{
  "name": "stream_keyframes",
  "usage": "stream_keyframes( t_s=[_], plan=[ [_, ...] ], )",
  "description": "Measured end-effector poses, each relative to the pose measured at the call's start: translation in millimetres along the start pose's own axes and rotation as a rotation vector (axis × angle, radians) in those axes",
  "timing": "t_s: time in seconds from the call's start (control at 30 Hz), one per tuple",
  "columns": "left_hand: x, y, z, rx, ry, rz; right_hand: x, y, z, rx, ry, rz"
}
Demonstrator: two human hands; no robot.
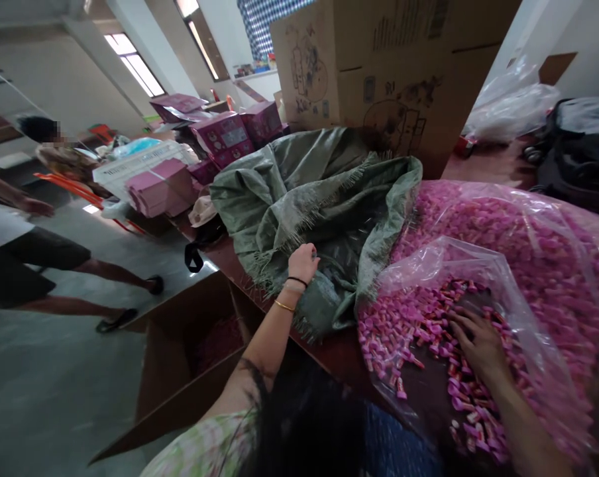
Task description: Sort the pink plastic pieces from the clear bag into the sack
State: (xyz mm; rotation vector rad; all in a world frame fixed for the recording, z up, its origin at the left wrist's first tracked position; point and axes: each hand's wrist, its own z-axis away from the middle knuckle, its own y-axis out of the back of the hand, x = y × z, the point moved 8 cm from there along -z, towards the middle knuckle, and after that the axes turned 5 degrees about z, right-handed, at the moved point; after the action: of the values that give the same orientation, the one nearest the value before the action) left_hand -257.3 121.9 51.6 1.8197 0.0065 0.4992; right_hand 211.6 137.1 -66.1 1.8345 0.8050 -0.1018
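Note:
My left hand point(303, 262) is closed, its curled fingers at the near frayed rim of a crumpled green woven sack point(289, 205). It appears to grip the sack's edge, though the fingertips are partly hidden. Clear plastic shows inside the sack's mouth. On the right, my right hand point(481, 348) rests with fingers stretched over many small pink pieces point(403, 324), which have pink caps and orange-red stems. They spill from a large clear plastic bag point(533, 225) packed with similar pink pieces. A loose flap of that bag lies beside my right hand.
An open cardboard box point(170, 358) with pink contents stands below the table edge. Behind the sack is a big printed carton point(393, 73). Pink boxes point(224, 132) are stacked at back left. A person in dark shorts point(55, 255) stands left; another person sits farther back.

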Motion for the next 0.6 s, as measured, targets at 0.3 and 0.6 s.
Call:
stream_keyframes(
  t_s=[0.3, 0.6],
  plan=[
    [38, -89.8, -58, -0.313, -0.290, 0.126, -1, 3, 1, 0.004, -0.017, -0.041],
    [6, -104.5, -67, -0.194, -0.127, 0.223, -5, 4, -2, -0.007, 0.001, -0.022]
  ],
)
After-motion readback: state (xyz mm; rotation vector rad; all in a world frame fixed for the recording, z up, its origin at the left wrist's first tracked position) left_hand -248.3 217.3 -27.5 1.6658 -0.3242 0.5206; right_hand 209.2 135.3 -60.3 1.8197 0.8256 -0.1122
